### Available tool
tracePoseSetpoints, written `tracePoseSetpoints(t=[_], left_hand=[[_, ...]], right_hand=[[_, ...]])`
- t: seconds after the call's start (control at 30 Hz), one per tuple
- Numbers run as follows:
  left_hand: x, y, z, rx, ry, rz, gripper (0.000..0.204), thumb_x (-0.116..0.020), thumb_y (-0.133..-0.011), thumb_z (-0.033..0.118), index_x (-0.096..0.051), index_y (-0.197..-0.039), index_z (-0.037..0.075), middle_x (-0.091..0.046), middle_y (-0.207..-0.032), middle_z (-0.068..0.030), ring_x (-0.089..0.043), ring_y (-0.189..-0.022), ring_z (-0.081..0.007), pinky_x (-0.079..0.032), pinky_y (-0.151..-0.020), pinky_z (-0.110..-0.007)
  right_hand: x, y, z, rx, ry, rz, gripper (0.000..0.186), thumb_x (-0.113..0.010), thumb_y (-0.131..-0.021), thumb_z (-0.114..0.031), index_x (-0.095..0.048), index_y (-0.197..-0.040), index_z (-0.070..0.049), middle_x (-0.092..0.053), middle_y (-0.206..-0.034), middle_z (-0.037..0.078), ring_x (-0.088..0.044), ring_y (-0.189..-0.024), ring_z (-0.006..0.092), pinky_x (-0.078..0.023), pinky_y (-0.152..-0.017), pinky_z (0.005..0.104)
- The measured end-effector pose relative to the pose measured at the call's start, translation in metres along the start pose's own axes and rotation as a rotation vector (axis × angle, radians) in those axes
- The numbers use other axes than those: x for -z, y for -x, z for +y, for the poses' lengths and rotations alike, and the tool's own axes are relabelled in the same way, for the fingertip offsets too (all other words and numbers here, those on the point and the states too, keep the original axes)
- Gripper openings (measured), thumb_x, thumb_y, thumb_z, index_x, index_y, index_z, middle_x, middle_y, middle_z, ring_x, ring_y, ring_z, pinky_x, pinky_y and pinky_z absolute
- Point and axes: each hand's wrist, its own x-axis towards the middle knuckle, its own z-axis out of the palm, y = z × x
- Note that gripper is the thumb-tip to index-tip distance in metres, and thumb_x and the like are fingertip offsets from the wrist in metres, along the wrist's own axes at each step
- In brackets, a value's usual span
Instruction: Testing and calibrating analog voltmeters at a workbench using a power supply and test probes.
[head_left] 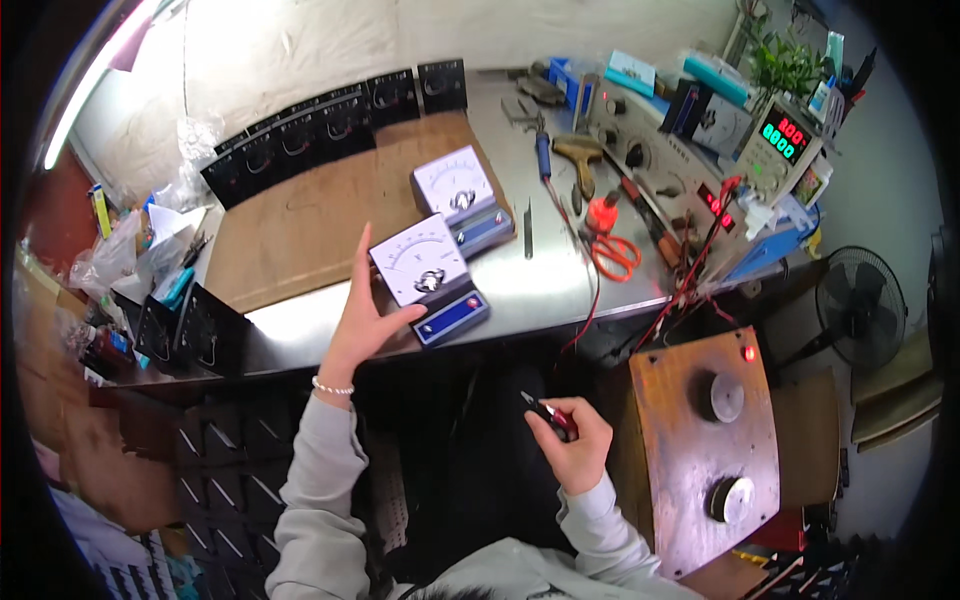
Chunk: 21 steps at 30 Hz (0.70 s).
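My left hand (355, 320) is at the left side of a white-faced analog panel meter (418, 258) with a blue terminal base. Its thumb lies against the base and its index finger runs up the side; the other fingers are partly hidden. The meter rests near the bench's front edge. Just behind it, almost touching, stands a second similar meter (455, 180). Closed in front of my body, below the bench edge, my right hand (578, 445) grips a small pair of pliers (560, 420) with red handles, dark jaws pointing up and left.
Black meter housings (300, 135) line the back of a brown board (310, 235). To the right lie a thin tool (528, 230), orange-handled scissors (613, 257), a brush (580, 160) and red wires near a power supply (775, 145). A metal-knobbed panel (700, 440) stands right of my legs.
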Motion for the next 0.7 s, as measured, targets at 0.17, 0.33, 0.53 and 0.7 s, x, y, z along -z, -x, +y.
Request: tracePoseSetpoints(t=[0.17, 0.33, 0.53, 0.7], left_hand=[[-0.035, 0.036, 0.009, -0.068, -0.024, 0.015, 0.109, -0.086, -0.074, 0.012, -0.017, -0.159, 0.006, -0.055, -0.135, -0.0197, -0.055, -0.127, -0.0302, -0.041, -0.109, -0.04], [-0.034, 0.036, 0.015, -0.053, -0.116, 0.048, 0.108, -0.086, -0.073, 0.017, -0.019, -0.158, 0.006, -0.056, -0.131, -0.022, -0.057, -0.124, -0.0356, -0.044, -0.105, -0.043], [-0.028, 0.037, 0.015, -0.111, -0.319, 0.019, 0.108, -0.085, -0.074, 0.026, -0.02, -0.158, 0.008, -0.053, -0.134, -0.0227, -0.053, -0.124, -0.0422, -0.042, -0.104, -0.047], [-0.026, 0.04, 0.015, -0.073, -0.332, 0.01, 0.109, -0.086, -0.075, 0.017, -0.017, -0.158, 0.006, -0.052, -0.139, -0.023, -0.053, -0.128, -0.0358, -0.039, -0.109, -0.042]], right_hand=[[-0.023, -0.001, -0.021, 0.125, -0.048, -0.092, 0.02, -0.082, -0.079, -0.004, -0.065, -0.089, 0.001, -0.061, -0.074, 0.01, -0.059, -0.06, 0.0186, -0.046, -0.056, 0.027], [-0.056, -0.015, -0.034, 0.286, 0.01, -0.125, 0.022, -0.08, -0.081, -0.002, -0.059, -0.086, 0.0, -0.055, -0.072, 0.013, -0.058, -0.058, 0.0239, -0.046, -0.054, 0.0294], [-0.073, -0.018, -0.028, 0.16, -0.02, -0.084, 0.022, -0.083, -0.078, -0.002, -0.065, -0.091, 0.0, -0.059, -0.074, 0.01, -0.058, -0.06, 0.0165, -0.047, -0.056, 0.0286], [-0.054, -0.011, -0.017, -0.218, -0.466, -0.031, 0.03, -0.076, -0.085, 0.006, -0.056, -0.105, -0.003, -0.062, -0.092, 0.001, -0.057, -0.076, 0.0085, -0.047, -0.07, 0.0207]])
